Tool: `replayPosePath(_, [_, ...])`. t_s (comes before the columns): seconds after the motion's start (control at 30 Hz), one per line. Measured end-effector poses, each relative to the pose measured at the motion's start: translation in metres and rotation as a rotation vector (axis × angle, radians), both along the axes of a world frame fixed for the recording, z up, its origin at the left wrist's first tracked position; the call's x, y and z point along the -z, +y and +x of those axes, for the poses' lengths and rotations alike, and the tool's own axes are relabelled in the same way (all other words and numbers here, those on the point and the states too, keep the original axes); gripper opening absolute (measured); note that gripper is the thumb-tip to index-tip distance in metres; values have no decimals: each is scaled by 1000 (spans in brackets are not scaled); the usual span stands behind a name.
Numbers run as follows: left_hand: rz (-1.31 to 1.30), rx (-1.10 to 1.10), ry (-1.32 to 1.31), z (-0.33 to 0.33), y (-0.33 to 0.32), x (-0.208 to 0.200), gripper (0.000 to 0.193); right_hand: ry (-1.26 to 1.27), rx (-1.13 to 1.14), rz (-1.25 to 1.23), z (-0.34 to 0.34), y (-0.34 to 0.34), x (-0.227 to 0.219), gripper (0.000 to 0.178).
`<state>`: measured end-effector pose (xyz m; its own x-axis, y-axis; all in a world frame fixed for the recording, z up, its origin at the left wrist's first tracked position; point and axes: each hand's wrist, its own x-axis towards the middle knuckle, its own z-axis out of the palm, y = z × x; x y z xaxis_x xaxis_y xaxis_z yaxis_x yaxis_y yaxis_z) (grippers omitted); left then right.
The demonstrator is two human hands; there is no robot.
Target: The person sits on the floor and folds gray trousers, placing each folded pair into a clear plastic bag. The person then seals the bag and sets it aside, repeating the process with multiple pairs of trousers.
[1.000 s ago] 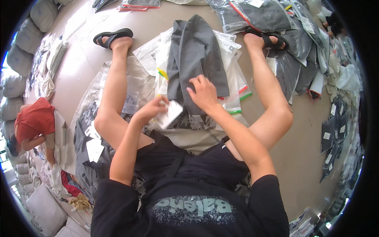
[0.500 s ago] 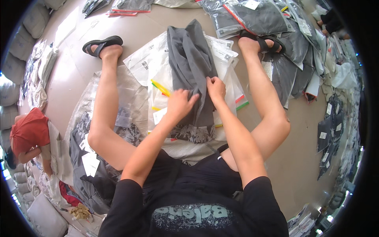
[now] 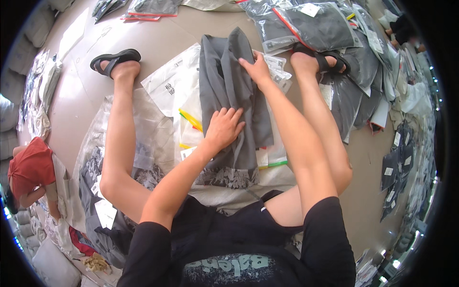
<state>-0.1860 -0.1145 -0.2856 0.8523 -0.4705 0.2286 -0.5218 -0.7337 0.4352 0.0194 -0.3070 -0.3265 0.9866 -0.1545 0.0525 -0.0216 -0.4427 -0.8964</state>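
A folded grey garment (image 3: 228, 158) lies lengthwise between my legs, with a pale leaf pattern along its near end. My left hand (image 3: 224, 126) rests flat on its middle, fingers spread. Farther up, my right hand (image 3: 257, 71) touches the garment's right side, thumb and forefinger apart. Under the cloth are clear plastic bags (image 3: 174, 79), fanned out on both sides, some with yellow, green or red edge strips.
Grey garments in clear bags (image 3: 318, 28) are heaped at the far right, against my sandalled foot. Loose patterned clothing (image 3: 107, 215) with white tags lies beside my left thigh. A person in a red top (image 3: 32, 165) bends over at the left. More dark packs (image 3: 398, 162) lie rightward.
The garment now lies wider and flatter, its right part spread outward. My right hand has moved up along its side, and my left hand has come down flat on the cloth.
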Motion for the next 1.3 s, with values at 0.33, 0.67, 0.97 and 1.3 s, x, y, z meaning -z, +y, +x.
replayPosePath(0.33, [-20,17,5,5,0,3,45,574,-165,373,98,-1,-19,56])
replayPosePath(0.67, [-25,-70,-112,60,21,32,30,350,-983,233,-18,-7,-229,17])
replayPosePath(0.97, [-340,275,566,18,51,-13,53,173,-1342,-530,-215,-88,-162,19])
replayPosePath(1.3, [77,-66,133,-34,128,-47,37,554,45,-303,-210,-40,-73,76])
